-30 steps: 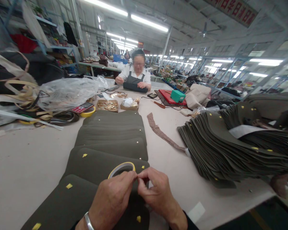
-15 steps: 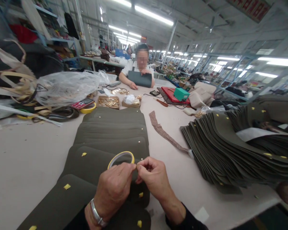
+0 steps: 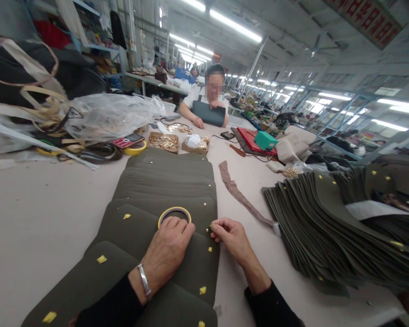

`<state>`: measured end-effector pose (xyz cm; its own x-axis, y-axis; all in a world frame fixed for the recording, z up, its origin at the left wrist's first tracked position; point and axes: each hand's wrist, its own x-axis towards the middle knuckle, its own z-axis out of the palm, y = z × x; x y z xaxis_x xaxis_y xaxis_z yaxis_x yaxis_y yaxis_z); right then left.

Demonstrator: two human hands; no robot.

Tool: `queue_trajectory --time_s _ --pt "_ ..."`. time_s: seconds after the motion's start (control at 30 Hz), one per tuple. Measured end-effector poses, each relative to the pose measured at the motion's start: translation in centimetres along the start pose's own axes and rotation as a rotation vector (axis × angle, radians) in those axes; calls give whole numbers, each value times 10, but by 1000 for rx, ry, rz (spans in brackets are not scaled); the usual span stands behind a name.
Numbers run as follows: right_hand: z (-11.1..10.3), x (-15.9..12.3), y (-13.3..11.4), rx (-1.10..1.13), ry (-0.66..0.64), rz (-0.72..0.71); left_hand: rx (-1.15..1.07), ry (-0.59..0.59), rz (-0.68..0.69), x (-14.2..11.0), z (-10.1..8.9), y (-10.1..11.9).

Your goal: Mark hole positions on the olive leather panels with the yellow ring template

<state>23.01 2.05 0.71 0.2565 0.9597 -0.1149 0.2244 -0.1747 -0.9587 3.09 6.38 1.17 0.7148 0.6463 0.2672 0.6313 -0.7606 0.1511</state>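
My left hand (image 3: 172, 247) is closed on a roll of yellow tape (image 3: 175, 210), whose ring stands up beyond the knuckles. It rests over overlapping dark olive panels (image 3: 170, 181) spread in a row on the table. At the panels' right edge, my right hand (image 3: 232, 236) pinches a small piece of yellow tape (image 3: 210, 225) beside a small metal stud (image 3: 207, 230). Other yellow tape pieces (image 3: 102, 259) are stuck along both sides of the nearer panels. Uncovered metal studs show on the farther ones.
A thick stack of olive panels (image 3: 313, 231) lies at right, with a brown patterned strip (image 3: 238, 195) beside it. Farther back are boxes of gold-coloured metal parts (image 3: 163, 142), a clear plastic bag (image 3: 112, 116) and a green box (image 3: 266, 141). Across the table sits a person (image 3: 204, 102) holding a dark panel.
My hands have come apart. The right has moved right and up to the panel edge with a bit of tape; the left stays with the roll. The view has shifted slightly left.
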Motion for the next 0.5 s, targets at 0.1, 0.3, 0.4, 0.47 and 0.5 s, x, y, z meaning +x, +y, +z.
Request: queue_trajectory --time_s 0.1,0.3,0.4,0.47,0.5 --pt "1 1 1 -102 -82 58 -19 -41 -17 -7 -4 0" --pt "5 -3 -6 -386 -42 -79 -48 -91 -33 -14 -5 0" --pt "8 -4 -10 -502 -17 -165 -42 -96 -19 -11 -2 -1" --pt "10 -4 -10 -552 -1 -197 -35 -93 -12 -10 -1 -2" --pt "11 -4 -10 -578 4 -211 -30 -89 -10 -9 0 -3"
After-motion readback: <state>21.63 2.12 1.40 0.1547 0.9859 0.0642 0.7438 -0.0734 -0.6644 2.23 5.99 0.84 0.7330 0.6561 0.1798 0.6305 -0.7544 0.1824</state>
